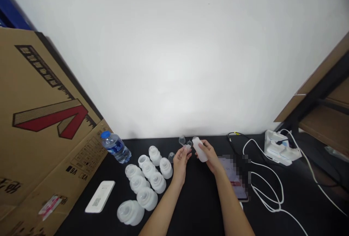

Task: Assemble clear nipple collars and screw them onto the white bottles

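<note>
My right hand (209, 154) is wrapped around a white translucent bottle (201, 150), which tilts with its top toward the wall. Just left of it, my left hand (180, 159) pinches a small whitish, see-through piece (187, 146) whose exact kind I cannot make out. A small clear dome cap (182, 140) lies beyond my left fingers. Another clear dome cap (171, 157) rests left of that hand. Farther left, several white translucent bottles (147, 198) stand grouped, most with clear domed tops. One bottle (143, 161) near the back shows an open, ring-like top.
A water bottle with a blue cap (116, 147) stands at the back left, beside a large cardboard box (54, 119). A white power bank-like slab (100, 196) lies in front. Right of my arm are a phone or tablet (234, 181), white cables (280, 192) and a white device (282, 149).
</note>
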The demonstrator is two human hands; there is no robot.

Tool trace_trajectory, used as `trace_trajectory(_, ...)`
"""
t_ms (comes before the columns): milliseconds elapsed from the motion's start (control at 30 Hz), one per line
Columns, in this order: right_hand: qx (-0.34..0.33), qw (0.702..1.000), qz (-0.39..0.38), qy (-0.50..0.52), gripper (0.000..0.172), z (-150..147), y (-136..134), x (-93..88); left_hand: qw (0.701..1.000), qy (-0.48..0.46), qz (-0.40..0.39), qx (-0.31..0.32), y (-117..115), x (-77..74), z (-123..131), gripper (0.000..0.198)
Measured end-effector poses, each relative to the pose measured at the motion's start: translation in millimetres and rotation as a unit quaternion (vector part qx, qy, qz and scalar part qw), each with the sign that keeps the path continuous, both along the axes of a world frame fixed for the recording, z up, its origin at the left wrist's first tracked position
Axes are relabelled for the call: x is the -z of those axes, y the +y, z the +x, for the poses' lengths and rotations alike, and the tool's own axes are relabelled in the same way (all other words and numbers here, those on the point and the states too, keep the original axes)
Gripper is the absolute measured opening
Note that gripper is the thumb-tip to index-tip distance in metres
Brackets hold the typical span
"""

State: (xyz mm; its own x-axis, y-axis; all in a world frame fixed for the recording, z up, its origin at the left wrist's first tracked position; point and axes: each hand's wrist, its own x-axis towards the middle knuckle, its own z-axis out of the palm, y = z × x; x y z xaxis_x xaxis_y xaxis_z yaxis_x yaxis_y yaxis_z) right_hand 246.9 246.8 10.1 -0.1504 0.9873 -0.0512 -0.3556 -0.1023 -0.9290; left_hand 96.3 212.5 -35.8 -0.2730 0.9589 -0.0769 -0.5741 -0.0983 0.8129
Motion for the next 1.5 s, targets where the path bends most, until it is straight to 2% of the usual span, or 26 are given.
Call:
trace_trajectory(133,-0.037,0.996,0.034,-0.075,0.045,0,-1,2.1,0.999,-0.013,0.002,-0.034,2,0.6,-5,0.047)
trace_trajectory(233,-0.022,0.987,0.087,-0.135,0.042,-1,-1,1.6,0.999,-0.005,0.001,-0.04,2,-0.1,-6,0.046)
trace_trajectory(433,-0.011,0.955,0.18,-0.233,0.035,1,-5,-1.7,0.996,0.076,0.006,-0.056,-2,0.6,-6,0.045)
trace_trajectory(667,0.011,0.927,0.222,-0.301,0.042,3,-8,-2.7,0.987,0.143,0.014,-0.076,-5,-3.0,-3,0.044)
trace_trajectory(833,-0.016,0.931,0.224,-0.287,0.027,2,-9,-1.9,0.983,0.172,0.014,-0.067,-7,-7.1,-6,0.049)
trace_trajectory(900,-0.026,0.939,0.206,-0.275,0.031,-1,-9,1.7,0.983,0.173,0.011,-0.058,-7,-6.3,-7,0.052)
trace_trajectory(1033,-0.033,0.964,0.112,-0.24,0.052,-4,-10,8.8,0.986,0.16,0.014,-0.054,-5,-2.9,-8,0.051)
trace_trajectory(1167,-0.137,0.972,0.065,-0.182,0.049,0,-8,7.3,0.991,0.132,0.019,-0.034,-5,-2.4,-7,0.056)
trace_trajectory(1233,-0.154,0.968,0.075,-0.183,0.049,0,-7,6.9,0.991,0.124,0.019,-0.039,-4,-3.2,-7,0.058)
trace_trajectory(1367,-0.124,0.965,0.097,-0.212,0.048,-2,-3,13.1,0.991,0.12,0.017,-0.058,-3,-4.6,-7,0.059)
trace_trajectory(1500,-0.056,0.983,0.078,-0.158,0.063,-2,-1,18.1,0.991,0.115,0.02,-0.071,-2,-5.6,-6,0.06)
